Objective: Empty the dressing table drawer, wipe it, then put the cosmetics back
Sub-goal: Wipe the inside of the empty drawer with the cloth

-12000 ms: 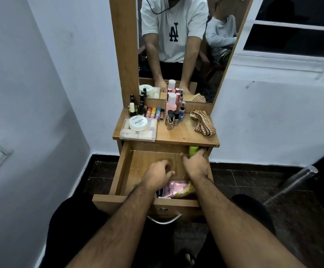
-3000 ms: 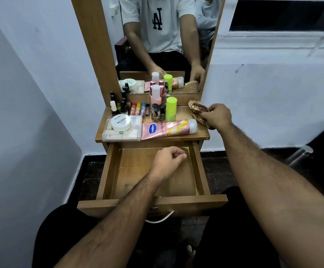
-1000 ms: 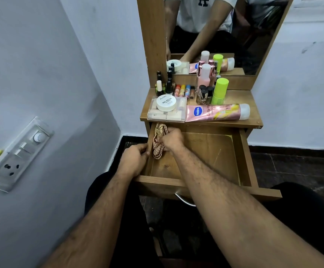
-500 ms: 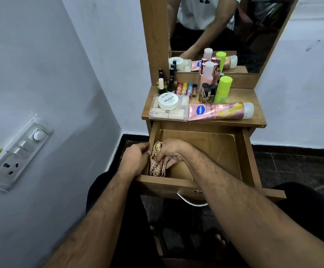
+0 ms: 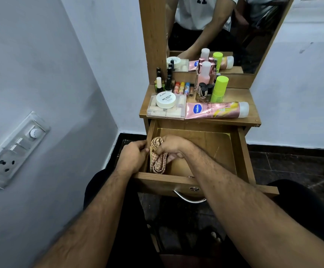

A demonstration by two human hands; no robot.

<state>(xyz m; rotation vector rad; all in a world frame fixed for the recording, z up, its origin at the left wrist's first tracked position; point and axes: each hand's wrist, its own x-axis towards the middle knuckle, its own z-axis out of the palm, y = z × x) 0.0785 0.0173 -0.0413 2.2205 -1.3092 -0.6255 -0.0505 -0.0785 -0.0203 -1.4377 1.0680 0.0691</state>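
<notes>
Your right hand (image 5: 171,147), frame centre, has fingers curled round the cloth (image 5: 157,157), bunched vs the drawer's (image 5: 225,149) left inner wall, near the front corner. Your left hand (image 5: 134,157) grips that left wall from outside, thumb over the rim. Drawer is pulled out, otherwise bare inside. Cosmetics sit above on the tabletop (image 5: 252,105): tube (image 5: 215,110), green bottle (image 5: 219,88), nail polish tub (image 5: 166,100) on a clear box.

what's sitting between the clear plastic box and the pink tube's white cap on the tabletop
In the head view, only the pink tube's own body spans that stretch: it lies on its side, its flat end touching the clear box, the white cap pointing right.
</notes>
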